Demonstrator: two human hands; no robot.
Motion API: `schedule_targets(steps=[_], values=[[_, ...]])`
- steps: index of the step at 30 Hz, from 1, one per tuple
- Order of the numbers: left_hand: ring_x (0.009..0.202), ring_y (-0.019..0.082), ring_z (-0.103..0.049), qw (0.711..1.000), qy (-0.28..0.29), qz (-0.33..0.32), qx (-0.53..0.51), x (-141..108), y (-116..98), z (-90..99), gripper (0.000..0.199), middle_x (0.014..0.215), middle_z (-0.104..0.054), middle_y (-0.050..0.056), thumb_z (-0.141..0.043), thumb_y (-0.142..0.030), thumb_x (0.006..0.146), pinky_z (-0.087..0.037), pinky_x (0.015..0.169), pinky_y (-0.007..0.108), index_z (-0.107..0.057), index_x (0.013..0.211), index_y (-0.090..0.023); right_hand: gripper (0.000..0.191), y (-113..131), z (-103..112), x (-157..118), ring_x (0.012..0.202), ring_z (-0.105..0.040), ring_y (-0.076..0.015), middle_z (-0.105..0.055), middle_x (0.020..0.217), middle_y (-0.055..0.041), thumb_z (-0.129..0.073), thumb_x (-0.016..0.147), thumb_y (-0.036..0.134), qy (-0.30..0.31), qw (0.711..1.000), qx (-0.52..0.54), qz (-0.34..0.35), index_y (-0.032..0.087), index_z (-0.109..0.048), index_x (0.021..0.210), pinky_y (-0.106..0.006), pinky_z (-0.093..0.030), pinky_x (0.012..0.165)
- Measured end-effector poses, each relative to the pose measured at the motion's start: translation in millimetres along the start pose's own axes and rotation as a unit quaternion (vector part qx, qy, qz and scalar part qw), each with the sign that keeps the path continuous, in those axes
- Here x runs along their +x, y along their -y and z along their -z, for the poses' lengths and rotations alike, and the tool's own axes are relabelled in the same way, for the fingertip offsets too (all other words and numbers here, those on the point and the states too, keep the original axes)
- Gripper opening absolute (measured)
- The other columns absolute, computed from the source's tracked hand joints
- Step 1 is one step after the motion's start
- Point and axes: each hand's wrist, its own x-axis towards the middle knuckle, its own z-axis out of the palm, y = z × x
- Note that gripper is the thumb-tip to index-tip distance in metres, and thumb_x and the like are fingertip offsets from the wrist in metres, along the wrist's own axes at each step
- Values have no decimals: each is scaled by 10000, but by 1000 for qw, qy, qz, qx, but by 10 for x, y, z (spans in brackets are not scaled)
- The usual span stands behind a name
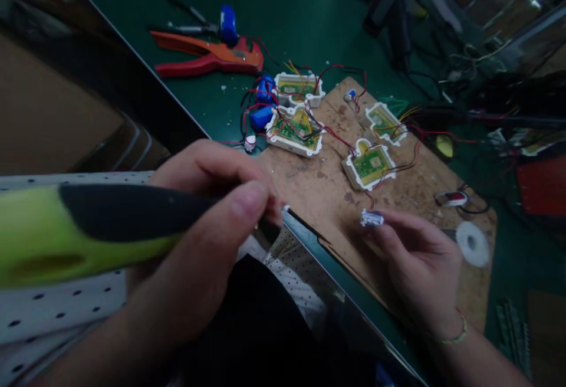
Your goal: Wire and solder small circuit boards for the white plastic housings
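Observation:
My left hand [207, 222] is wrapped round the thick yellow-green and black handle [132, 213] of a tool, held close to the camera. The tool's working end is hidden by my fingers. Between thumb and fingertips, my right hand [420, 257] pinches a small blue-and-white part [371, 217] over the brown board [327, 180]. Thin red and black wires run up from this part toward a white-rimmed case with a green circuit board [374, 166]. My left fingertips are apart from the part, nearer the board's front edge.
More white-rimmed circuit cases [295, 133] lie behind, with tangled wires and blue cylinders [262, 117]. A red-orange cutter [212, 56] and blue-handled pliers [228, 24] rest on the green table [283, 9]. A white spool [472, 244] sits beside my right hand. Cables clutter the back right.

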Motion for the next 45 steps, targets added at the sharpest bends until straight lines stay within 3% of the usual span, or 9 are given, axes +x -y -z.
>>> schedule_targets(steps=[2,6,11,17,26,33,36,41,45], values=[[633,135,-608,997,38,-12,61,-63,-41,-30,36,668,-617,-30,-654,-202,881,-478,552,245,-636,861,-226,208,10,18,-4,768,-727,-86,-777,916,22,-768,821,211,1,999,18,31,307,-762,1005,-164,-594,723],[648,98,-604,965,157,-91,190,-158,30,-251,124,757,-646,-41,-710,-171,835,-484,608,211,-638,917,-231,206,46,66,-28,770,-712,-97,-766,898,14,-771,809,181,3,997,14,81,298,-764,979,-178,-580,690],[795,154,-661,943,264,-58,192,-236,191,-519,183,876,-700,-4,-702,-216,820,-503,724,252,-616,982,-221,229,89,124,-79,763,-705,-136,-764,885,-9,-766,802,163,20,989,-20,144,289,-764,993,-236,-576,673],[646,121,-648,957,245,-47,149,-339,314,-583,127,793,-702,-11,-692,-278,851,-487,611,223,-605,909,-207,257,130,141,-134,750,-719,-122,-763,862,13,-775,791,152,40,981,-33,185,297,-757,1002,-210,-586,673],[527,111,-636,963,189,-154,114,-438,434,-601,131,635,-675,-16,-712,-283,839,-464,522,223,-611,806,-206,214,167,155,-171,747,-732,-157,-773,851,-1,-752,823,202,61,974,-22,217,299,-749,1013,-253,-608,639],[513,117,-653,954,180,-179,162,-460,402,-625,146,622,-705,-21,-637,-190,878,-491,529,235,-609,737,-215,189,151,152,-208,724,-726,-146,-759,856,-9,-718,852,219,75,985,-20,152,298,-738,1023,-222,-607,633],[540,123,-650,956,187,-130,186,-392,362,-591,137,646,-703,-14,-639,-206,886,-491,551,244,-620,750,-209,146,194,109,-177,725,-739,-139,-768,865,-4,-688,875,219,66,991,9,114,288,-732,996,-202,-614,634],[733,128,-677,983,102,34,148,-210,344,-505,145,788,-729,0,-600,-279,949,-524,722,245,-656,844,-196,108,245,45,-108,726,-751,-132,-783,860,-8,-685,879,229,27,996,23,78,245,-730,975,-185,-621,655],[759,143,-672,977,147,73,137,-177,321,-488,211,806,-728,14,-581,-342,963,-514,738,261,-666,857,-182,159,202,40,-123,787,-754,-125,-785,918,2,-675,886,200,50,996,21,76,258,-723,1025,-188,-624,708]])
